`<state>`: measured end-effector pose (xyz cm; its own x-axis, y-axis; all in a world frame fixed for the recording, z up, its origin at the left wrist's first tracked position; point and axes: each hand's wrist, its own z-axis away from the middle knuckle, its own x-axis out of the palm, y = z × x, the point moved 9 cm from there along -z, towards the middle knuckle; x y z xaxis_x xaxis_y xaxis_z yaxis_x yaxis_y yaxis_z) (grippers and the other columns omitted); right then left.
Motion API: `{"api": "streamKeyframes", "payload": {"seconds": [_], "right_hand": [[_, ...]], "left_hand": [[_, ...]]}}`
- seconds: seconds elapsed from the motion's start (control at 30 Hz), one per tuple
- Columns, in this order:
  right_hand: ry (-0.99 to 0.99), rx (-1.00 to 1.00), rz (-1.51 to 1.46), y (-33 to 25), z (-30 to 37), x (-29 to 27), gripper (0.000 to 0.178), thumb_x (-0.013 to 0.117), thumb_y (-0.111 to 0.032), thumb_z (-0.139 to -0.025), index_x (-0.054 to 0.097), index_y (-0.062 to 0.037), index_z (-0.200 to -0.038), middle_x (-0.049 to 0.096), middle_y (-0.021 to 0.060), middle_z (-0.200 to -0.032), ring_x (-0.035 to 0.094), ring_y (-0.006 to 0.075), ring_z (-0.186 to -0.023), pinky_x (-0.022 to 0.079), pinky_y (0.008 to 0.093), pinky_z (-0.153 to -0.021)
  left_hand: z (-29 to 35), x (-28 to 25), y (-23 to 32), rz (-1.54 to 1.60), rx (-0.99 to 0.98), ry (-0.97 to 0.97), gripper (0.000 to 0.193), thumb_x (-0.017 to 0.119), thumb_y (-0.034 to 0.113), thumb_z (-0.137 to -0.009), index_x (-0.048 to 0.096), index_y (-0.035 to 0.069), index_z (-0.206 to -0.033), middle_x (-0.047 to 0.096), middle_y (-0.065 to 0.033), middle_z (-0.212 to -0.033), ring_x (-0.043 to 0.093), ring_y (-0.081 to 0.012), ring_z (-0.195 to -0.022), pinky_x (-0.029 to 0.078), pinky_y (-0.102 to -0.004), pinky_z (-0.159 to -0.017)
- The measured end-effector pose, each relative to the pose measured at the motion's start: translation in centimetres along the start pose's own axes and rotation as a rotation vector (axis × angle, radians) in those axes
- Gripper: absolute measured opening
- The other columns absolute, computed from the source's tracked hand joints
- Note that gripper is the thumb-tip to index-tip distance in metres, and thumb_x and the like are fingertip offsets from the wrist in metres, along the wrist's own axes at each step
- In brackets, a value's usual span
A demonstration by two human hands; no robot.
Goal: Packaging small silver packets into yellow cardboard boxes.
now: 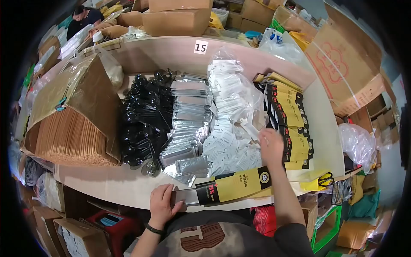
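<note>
My left hand (162, 204) grips the end of a flat silver foil packet (187, 197) at the table's front edge. The packet's other end meets a black and yellow printed sleeve (237, 184), which lies slanted to the right; how far it goes inside is hidden. Further back, my right hand (272, 145) has its fingers closed at the end of a narrow white sachet (250, 128), at the right side of a pile of small white sachets (227, 147). Its forearm passes over the sleeve's right end. Left of that pile lie stacked silver packets (190, 115).
Black plastic spoons (145, 111) are heaped beside a carton of brown card pieces (77, 137). A stack of yellow and black sleeves (291, 120) stands at the right. Black-handled scissors (326, 180) lie near the right edge. A low board (171, 49) rims the table's back; a person (83, 19) sits beyond.
</note>
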<state>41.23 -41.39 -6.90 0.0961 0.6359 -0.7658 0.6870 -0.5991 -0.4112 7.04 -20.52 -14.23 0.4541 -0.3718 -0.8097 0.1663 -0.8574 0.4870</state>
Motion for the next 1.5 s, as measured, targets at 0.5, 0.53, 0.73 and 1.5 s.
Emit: {"api": "streamKeyframes", "payload": {"seconds": [0.5, 0.53, 0.73, 1.5], "right_hand": [[-0.062, -0.358, -0.057, -10.2, 1.6, 4.8, 0.015, 0.069, -0.013, -0.084, 0.066, -0.0021, -0.094, 0.064, 0.0148, -0.087, 0.062, 0.0331, -0.087, 0.05, 0.0434, -0.077], [-0.068, -0.186, -0.199, -10.7, 1.4, 5.0, 0.012, 0.069, -0.011, -0.083, 0.068, -0.003, -0.092, 0.063, 0.0133, -0.084, 0.062, 0.0326, -0.082, 0.051, 0.0404, -0.074], [-0.606, -0.402, -0.285, -16.0, 6.4, 12.8, 0.009, 0.068, -0.008, -0.079, 0.068, -0.0025, -0.087, 0.065, 0.0141, -0.095, 0.062, 0.0343, -0.094, 0.05, 0.0426, -0.08], [-0.924, 0.057, -0.658, -22.0, 8.9, 11.9, 0.023, 0.066, -0.002, -0.078, 0.062, -0.0036, -0.101, 0.061, 0.0128, -0.086, 0.062, 0.0322, -0.083, 0.05, 0.039, -0.073]], "left_hand": [[-0.1, -1.0, 0.3, -0.008, -0.023, 0.083, 0.05, 0.074, 0.038, -0.079, 0.063, 0.006, -0.115, 0.062, -0.0108, -0.113, 0.061, -0.0311, -0.103, 0.048, -0.0416, -0.09], [0.1, -1.0, 0.2, -0.012, -0.024, 0.073, 0.05, 0.074, 0.038, -0.079, 0.063, 0.006, -0.115, 0.062, -0.0105, -0.113, 0.061, -0.031, -0.103, 0.048, -0.0415, -0.09], [-0.2, -0.6, -0.2, 0.091, -0.045, 0.032, 0.047, 0.075, 0.031, -0.078, 0.062, 0.007, -0.117, 0.062, -0.0117, -0.117, 0.059, -0.0342, -0.107, 0.046, -0.045, -0.094], [-5.4, -6.6, -8.0, 0.281, -0.44, 0.39, 0.015, 0.067, 0.001, -0.087, 0.068, 0.003, -0.102, 0.066, -0.0106, -0.091, 0.065, -0.0233, -0.079, 0.051, -0.0316, -0.072]]}}
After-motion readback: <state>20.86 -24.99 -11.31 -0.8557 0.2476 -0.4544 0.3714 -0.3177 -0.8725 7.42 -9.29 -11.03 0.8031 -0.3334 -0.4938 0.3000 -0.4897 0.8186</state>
